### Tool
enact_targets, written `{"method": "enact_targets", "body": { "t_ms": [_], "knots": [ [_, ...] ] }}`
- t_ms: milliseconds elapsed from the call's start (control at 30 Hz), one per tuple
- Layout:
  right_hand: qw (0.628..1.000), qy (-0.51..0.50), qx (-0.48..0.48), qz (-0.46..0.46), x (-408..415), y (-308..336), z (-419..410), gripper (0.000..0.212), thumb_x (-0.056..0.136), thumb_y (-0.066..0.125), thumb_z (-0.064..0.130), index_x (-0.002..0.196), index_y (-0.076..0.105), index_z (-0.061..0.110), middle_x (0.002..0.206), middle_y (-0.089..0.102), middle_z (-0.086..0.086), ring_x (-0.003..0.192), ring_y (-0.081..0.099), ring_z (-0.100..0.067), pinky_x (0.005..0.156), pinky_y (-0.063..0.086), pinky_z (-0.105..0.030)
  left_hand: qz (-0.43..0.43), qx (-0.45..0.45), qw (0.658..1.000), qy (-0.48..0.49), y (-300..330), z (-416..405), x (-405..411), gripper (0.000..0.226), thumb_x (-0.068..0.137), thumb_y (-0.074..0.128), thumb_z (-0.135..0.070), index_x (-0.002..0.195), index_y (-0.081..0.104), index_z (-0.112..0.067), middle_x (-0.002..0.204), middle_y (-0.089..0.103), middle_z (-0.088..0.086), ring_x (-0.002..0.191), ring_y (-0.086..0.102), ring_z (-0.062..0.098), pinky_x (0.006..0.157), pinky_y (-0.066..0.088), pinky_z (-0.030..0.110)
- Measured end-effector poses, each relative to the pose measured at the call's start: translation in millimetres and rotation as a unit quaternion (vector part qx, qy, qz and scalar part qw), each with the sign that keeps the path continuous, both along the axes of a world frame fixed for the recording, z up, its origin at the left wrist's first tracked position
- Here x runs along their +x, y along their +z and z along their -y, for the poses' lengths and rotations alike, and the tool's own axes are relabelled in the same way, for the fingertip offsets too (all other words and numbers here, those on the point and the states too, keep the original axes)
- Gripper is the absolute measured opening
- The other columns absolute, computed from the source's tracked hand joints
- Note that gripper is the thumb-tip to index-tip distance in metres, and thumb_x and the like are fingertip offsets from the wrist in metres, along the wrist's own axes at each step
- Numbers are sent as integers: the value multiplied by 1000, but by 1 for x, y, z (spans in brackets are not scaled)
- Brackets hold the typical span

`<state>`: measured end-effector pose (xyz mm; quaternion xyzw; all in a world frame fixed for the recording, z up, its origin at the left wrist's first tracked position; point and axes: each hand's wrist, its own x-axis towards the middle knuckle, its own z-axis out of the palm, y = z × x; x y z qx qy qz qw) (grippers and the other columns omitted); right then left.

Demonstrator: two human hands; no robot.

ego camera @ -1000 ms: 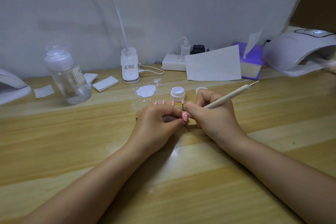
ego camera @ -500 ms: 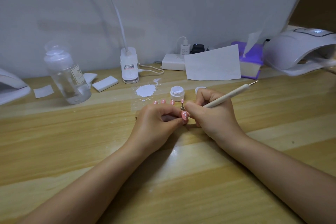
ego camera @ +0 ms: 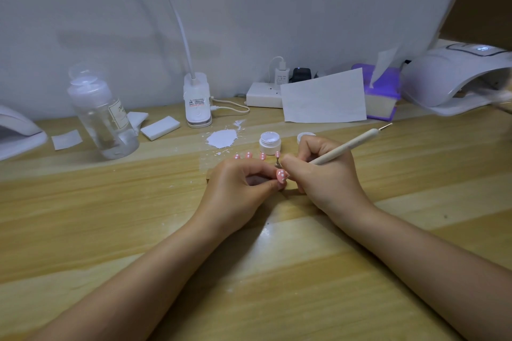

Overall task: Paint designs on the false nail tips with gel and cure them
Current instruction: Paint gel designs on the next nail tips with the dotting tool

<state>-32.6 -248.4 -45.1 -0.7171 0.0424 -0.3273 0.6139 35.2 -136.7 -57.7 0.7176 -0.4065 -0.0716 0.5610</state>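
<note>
Pink nail tip sits pinched at the left hand's fingertips, low over the wooden table, near centre of view. It carries a few white dots. Right hand grips the dotting tool pen-style, fingers curled tight round the shaft; working end points down beside the tip, spare metal end sticks up to the right. Cannot tell if the working end touches the nail; it is small and partly hidden by fingers.

Step in hand, judged: placing white gel dots on this tip. To do it well: keep both hands braced on the table and against each other, touch the tool straight down and lift clean, no dragging. Space new dots like those on the other tips. Reload from the jar when dots get thin. Keep left fingers off the wet face.

Just behind the hands, a row of pink tips already dotted white stands on the table. Open gel jar with white gel is just beyond them, its lid beside it to the right. White smear lies left of the jar.

Further out: clear bottle at left, lamp base at back centre, power strip, paper sheet, purple tissue box. Curing lamp at far right, well apart from the hands; another white unit at far left edge.

Curing not yet done for this tip, judged.
</note>
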Motion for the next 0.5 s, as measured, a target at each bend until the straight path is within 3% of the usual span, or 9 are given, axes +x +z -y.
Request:
{"method": "enact_targets", "body": {
  "t_ms": [400,500],
  "knots": [
    [1000,-9,6,-5,0,0,1,45,71,54,-17,43,32,12,27,39,11,30,41,1,39,28,-5,2,-2,1000,-2,-1,0,1,29,73,71,2,66,68,-26,68,66,-26,66,60,-13,66,41,2],
    [1000,-11,2,-6,1,0,0,46,71,54,-17,43,32,12,27,39,12,30,41,1,39,28,-5,0,-4,1000,-1,-1,0,1,30,73,71,3,66,68,-27,62,65,-24,66,60,-13,66,42,2]
  ]
}}
